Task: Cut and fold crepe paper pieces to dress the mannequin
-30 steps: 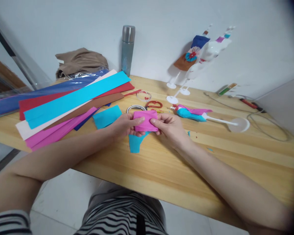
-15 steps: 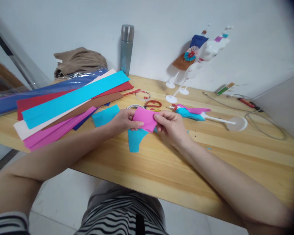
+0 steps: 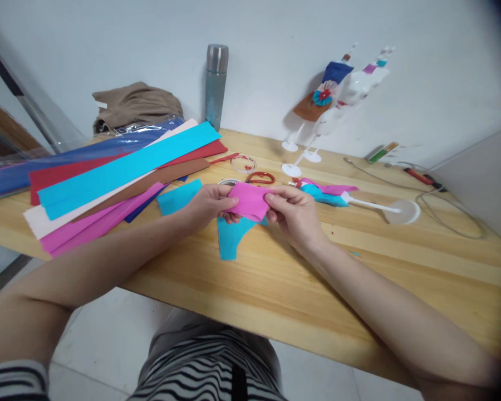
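Between my two hands is a small folded piece of pink crepe paper (image 3: 250,200), raised a little over the table. My left hand (image 3: 212,205) pinches its left side, thumb on top. The right edge is pinched by my right hand (image 3: 294,209), its thumb also on the near face. Below the pink piece lies a cut turquoise paper piece (image 3: 230,239), partly covered. Another turquoise piece (image 3: 179,196) rests beside my left wrist. Red-handled scissors (image 3: 261,177) lie just behind the hands, partly hidden.
Long paper strips (image 3: 129,167) in several colours cover the left. A bottle (image 3: 216,83) and brown cloth (image 3: 137,106) stand near the wall. Dressed little mannequins (image 3: 328,94) on white stands are at the back. Another mannequin (image 3: 325,193) lies at the right, near a cable (image 3: 455,225).
Both hands have shifted slightly around the pink paper. The paper is tilted flatter, and a folded layer now shows at its lower edge.
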`<state>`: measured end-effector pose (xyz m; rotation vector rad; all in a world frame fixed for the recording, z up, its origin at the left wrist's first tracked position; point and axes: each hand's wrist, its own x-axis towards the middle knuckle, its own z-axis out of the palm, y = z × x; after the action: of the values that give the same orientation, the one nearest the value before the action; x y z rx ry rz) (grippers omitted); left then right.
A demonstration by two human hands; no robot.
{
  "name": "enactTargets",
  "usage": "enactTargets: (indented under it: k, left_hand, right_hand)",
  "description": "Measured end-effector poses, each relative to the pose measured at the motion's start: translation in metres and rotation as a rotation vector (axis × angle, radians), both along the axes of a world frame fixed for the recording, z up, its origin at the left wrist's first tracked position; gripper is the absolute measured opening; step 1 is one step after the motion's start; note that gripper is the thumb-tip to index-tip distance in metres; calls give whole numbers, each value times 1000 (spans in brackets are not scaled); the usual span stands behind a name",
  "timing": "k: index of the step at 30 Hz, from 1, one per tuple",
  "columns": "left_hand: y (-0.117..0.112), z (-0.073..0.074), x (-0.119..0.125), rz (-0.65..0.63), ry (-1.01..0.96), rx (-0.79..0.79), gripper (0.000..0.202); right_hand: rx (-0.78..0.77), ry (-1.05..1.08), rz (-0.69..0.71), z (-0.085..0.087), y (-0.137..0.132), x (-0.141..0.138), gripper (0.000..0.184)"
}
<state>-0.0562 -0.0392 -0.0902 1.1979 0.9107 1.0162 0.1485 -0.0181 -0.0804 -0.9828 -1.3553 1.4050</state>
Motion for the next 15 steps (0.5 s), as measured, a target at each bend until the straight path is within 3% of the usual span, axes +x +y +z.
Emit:
enactTargets:
  k: [6, 15]
  left_hand:
    - [-5, 5, 2, 8, -78, 44, 49]
    - [-4, -2, -1, 37, -45, 134, 44]
  right_hand:
    - [-38, 96, 0, 1, 0, 0, 20]
    - [3, 65, 8, 3, 1, 4, 11]
